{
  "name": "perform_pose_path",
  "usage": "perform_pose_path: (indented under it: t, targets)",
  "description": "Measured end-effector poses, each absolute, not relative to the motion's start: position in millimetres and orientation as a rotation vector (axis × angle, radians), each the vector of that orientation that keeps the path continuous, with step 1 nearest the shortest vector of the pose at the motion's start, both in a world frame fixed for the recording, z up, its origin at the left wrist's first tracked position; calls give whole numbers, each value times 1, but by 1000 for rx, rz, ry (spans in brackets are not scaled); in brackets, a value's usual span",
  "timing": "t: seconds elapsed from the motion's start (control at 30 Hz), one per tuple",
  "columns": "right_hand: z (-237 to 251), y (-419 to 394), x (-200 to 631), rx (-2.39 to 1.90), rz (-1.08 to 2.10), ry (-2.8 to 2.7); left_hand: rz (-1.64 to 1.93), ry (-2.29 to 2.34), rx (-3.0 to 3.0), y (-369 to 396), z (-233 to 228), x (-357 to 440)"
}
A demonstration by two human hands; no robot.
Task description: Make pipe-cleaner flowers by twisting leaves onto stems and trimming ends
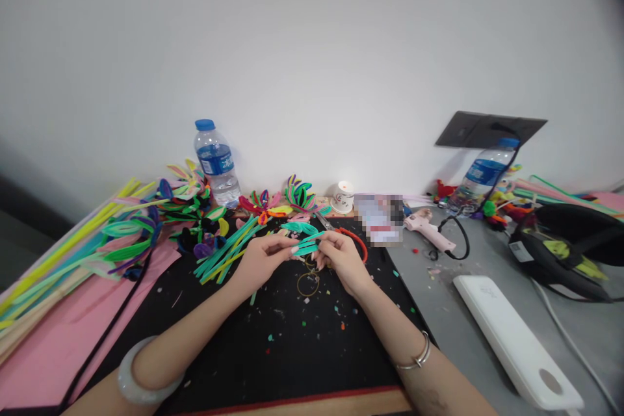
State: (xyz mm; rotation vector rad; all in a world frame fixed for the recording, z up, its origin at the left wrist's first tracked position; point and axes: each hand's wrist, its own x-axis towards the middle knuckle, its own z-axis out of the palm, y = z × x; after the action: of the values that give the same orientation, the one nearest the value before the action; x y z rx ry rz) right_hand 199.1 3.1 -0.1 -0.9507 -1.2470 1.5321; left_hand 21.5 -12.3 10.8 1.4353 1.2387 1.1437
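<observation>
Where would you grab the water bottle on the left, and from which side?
Probably around its blue label, from the front: the water bottle stands on its base, the wall is behind it, and fuzzy flowers crowd its lower left, leaving the middle easier to reach.

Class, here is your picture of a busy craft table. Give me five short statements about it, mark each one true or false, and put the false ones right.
1. The left hand and right hand both hold teal strips. True.
2. The white bangle is worn on the right arm. False: it is on the left arm; the right arm wears a silver bracelet.
3. Small coloured scraps are scattered on the black mat. True.
4. The long white device lies on the pink sheets. False: it lies on the gray tabletop.
5. Both bottles have red caps. False: their caps are blue.
</observation>
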Motion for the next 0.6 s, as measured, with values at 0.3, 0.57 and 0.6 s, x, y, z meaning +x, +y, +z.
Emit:
perform_pose_path:
  t: [0.3, 0.57, 0.6]
  targets:
    - [3, 4, 201, -936, 1554, -1245, 1154, 1221, 1515, -12, 14, 19]
    - [2, 4, 200, -923, 1550, -1196, 1097, 1217, 1564, -13, 13, 19]
    - [2, 4, 200, -922, 1548, -1189, 1095, 1211, 1601, -13, 13, 18]
